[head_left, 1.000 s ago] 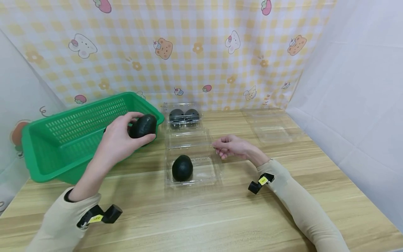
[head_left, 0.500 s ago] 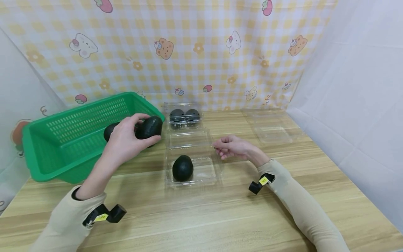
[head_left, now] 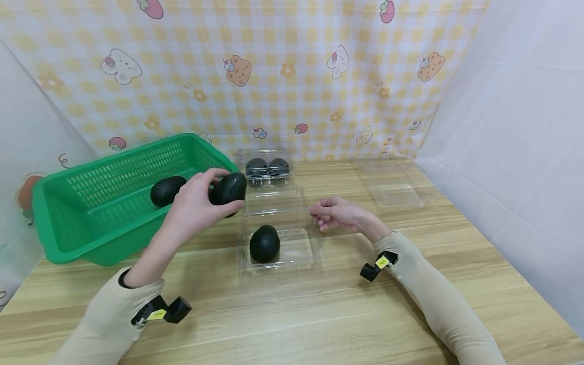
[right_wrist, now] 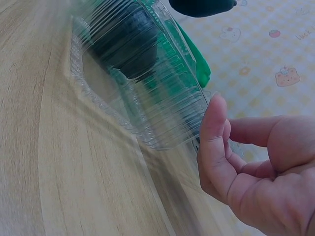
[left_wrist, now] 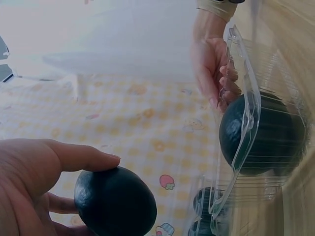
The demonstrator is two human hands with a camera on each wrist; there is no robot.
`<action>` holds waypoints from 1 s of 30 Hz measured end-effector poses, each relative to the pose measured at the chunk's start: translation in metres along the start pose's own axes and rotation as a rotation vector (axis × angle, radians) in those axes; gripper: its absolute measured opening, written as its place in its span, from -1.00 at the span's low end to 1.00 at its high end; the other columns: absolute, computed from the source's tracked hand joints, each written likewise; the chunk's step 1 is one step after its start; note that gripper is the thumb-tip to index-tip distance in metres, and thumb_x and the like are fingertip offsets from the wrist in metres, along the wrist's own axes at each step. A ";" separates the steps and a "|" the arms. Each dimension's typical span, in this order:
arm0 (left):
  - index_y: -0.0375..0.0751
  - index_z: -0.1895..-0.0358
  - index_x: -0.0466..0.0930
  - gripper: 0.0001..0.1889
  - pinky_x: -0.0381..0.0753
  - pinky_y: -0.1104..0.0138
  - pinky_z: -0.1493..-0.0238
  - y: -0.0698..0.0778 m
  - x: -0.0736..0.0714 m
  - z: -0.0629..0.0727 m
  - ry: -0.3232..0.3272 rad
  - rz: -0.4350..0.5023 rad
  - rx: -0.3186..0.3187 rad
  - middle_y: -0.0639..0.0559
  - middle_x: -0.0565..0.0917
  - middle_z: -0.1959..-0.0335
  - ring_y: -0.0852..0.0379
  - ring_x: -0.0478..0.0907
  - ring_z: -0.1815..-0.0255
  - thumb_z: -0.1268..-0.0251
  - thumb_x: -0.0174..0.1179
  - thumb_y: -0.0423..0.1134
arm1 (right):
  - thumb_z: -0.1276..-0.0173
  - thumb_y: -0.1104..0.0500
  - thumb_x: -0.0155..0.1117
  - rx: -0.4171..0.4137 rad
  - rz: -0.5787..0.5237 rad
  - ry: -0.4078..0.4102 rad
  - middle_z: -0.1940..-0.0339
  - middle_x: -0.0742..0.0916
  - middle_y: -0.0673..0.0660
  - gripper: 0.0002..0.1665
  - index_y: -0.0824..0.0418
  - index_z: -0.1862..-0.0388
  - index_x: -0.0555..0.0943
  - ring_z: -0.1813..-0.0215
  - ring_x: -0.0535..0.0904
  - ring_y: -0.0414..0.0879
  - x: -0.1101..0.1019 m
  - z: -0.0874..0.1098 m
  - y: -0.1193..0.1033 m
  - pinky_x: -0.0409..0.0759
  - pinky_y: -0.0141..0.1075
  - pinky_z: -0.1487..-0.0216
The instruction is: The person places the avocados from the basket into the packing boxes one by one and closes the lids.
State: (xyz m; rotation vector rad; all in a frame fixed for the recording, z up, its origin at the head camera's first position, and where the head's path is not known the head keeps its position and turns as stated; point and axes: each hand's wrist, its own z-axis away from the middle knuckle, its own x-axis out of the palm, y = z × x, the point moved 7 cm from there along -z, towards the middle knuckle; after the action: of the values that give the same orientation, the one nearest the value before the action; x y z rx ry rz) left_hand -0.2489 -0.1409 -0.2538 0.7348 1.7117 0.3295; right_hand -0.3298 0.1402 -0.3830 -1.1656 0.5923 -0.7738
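Observation:
My left hand (head_left: 193, 203) grips a dark avocado (head_left: 230, 188) between thumb and fingers, in the air between the basket and the clear plastic clamshell container (head_left: 315, 251). In the left wrist view this held avocado (left_wrist: 118, 204) hangs at the fingertips, apart from the container. The container lies open in the middle of the table, with one avocado (head_left: 265, 243) in the left part of its near half. My right hand (head_left: 337, 212) pinches the container's right edge; the right wrist view shows thumb and fingers (right_wrist: 212, 147) at that rim.
A green plastic basket (head_left: 98, 241) stands on the left with another avocado (head_left: 167, 191) inside. Behind the open container, a second clear clamshell (head_left: 292, 157) holds several avocados. Another clear plastic container (head_left: 397, 192) lies at the back right, before the checked curtain (head_left: 287, 101).
My left hand has carried the avocado rightward and slightly toward me, away from the basket. The avocado in the basket has come into fuller view. My right hand stays at the container's edge.

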 end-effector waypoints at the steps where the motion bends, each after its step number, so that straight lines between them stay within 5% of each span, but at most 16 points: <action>1: -0.25 -0.34 0.43 -0.31 0.52 -0.09 0.08 0.000 0.001 0.000 -0.003 0.003 0.001 -0.30 0.55 -0.12 -0.26 0.46 -0.08 -0.22 0.43 -0.02 | -0.63 0.23 0.02 0.000 -0.001 -0.001 0.41 0.56 0.07 -0.77 0.43 0.13 0.44 0.40 0.54 -0.21 0.000 0.000 0.000 0.64 -0.44 0.30; 30: -0.22 -0.36 0.41 -0.25 0.60 -0.06 -0.01 0.015 0.041 -0.009 -0.136 0.048 -0.003 -0.28 0.56 -0.21 -0.24 0.49 -0.22 -0.22 0.40 0.11 | -0.62 0.23 0.04 -0.015 0.017 -0.009 0.37 0.57 0.08 -0.77 0.44 0.11 0.45 0.36 0.52 -0.21 -0.002 -0.002 0.002 0.63 -0.43 0.27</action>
State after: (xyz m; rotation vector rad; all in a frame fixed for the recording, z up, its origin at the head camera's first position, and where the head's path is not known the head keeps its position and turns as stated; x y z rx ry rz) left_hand -0.2579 -0.1021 -0.2742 0.7799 1.5671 0.3087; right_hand -0.3321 0.1408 -0.3852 -1.1762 0.6005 -0.7504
